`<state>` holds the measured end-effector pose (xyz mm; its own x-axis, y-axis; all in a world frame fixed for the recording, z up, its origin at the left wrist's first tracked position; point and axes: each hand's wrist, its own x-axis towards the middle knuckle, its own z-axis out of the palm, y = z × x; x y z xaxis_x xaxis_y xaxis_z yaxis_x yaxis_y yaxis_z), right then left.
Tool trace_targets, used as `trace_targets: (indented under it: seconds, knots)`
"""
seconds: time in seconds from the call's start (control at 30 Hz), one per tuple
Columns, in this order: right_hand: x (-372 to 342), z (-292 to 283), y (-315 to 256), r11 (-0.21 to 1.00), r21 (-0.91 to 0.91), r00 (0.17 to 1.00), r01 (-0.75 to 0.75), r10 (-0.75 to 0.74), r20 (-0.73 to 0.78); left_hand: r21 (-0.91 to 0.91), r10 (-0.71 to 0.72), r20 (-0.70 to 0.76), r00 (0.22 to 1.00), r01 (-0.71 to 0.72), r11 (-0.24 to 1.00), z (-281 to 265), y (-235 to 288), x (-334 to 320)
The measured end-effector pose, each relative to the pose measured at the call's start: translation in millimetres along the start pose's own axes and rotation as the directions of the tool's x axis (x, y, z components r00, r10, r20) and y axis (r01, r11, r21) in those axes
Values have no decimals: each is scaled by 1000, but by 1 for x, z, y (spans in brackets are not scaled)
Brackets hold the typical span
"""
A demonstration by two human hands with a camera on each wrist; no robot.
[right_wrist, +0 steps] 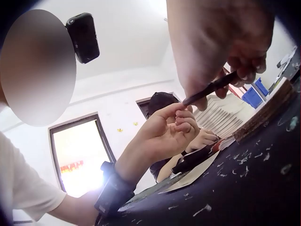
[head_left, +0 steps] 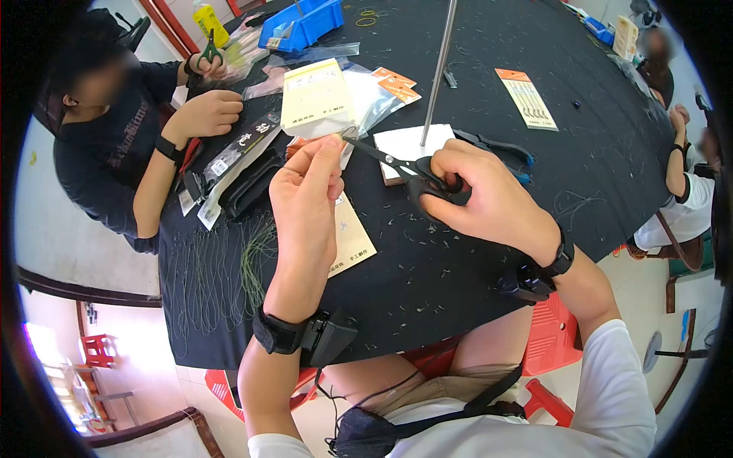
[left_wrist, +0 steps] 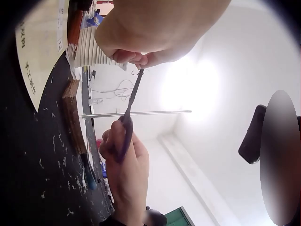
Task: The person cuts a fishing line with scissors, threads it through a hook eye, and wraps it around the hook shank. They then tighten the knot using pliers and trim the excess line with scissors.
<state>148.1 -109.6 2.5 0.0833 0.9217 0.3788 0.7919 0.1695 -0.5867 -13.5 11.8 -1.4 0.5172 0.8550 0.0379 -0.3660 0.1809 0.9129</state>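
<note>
My left hand (head_left: 304, 187) pinches a small fish hook (left_wrist: 135, 73) between thumb and fingertips, its bend sticking out past them. In my right hand (head_left: 492, 191) I hold black scissors (head_left: 395, 162), fingers through the handle loops. The scissors' blades point left and their tips reach right up to the hook at my left fingertips. Below my left hand a cream printed card (head_left: 353, 243) lies on the black-covered table (head_left: 427, 267). In the left wrist view, the scissors' blades (left_wrist: 133, 96) look nearly together beside the hook.
An upright metal rod (head_left: 439, 72) rises from a white-topped wooden block (head_left: 389, 141); pliers (head_left: 496, 149) lie beside it. Stacked cream cards (head_left: 317, 95), a blue bin (head_left: 301, 27) and green line (head_left: 256, 259) are around. Another person (head_left: 107, 137) sits left, holding scissors (head_left: 210, 49).
</note>
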Motion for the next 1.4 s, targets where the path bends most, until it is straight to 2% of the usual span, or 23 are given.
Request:
trace_targets:
  seconds: [0.33, 0.63, 0.73, 0.9, 1.03, 1.1, 1.33, 1.4]
  knots:
    - [-1, -2, -2, 999, -28, 1000, -16, 16, 14, -4, -19, -12, 1000, 19, 1000, 0, 0, 0]
    - [-2, -1, -2, 997, -73, 998, 39, -36, 42, -8, -17, 1, 1000, 17, 1000, 1, 0, 0]
    - [0, -1, -1, 998, -47, 998, 51, -49, 44, 10, 6, 7, 1000, -6, 1000, 0, 0, 0]
    - [3, 2, 6, 977, 208, 989, -47, 16, 149, 94, 53, -42, 998, -49, 994, 4, 5, -2]
    - [3, 5, 2, 984, 174, 996, -31, 16, 86, 49, 59, -29, 998, -57, 997, 3, 5, -3]
    - [3, 5, 4, 993, 116, 1000, 9, -10, 4, 47, 54, -44, 998, -52, 998, 4, 6, -4]
    - [2, 1, -2, 998, 67, 1000, -7, 6, 17, 36, 55, -43, 998, -53, 998, 3, 5, -3]
    - [2, 1, -2, 1000, -9, 999, 20, -20, -36, 27, 57, -40, 998, -56, 998, 3, 4, -2]
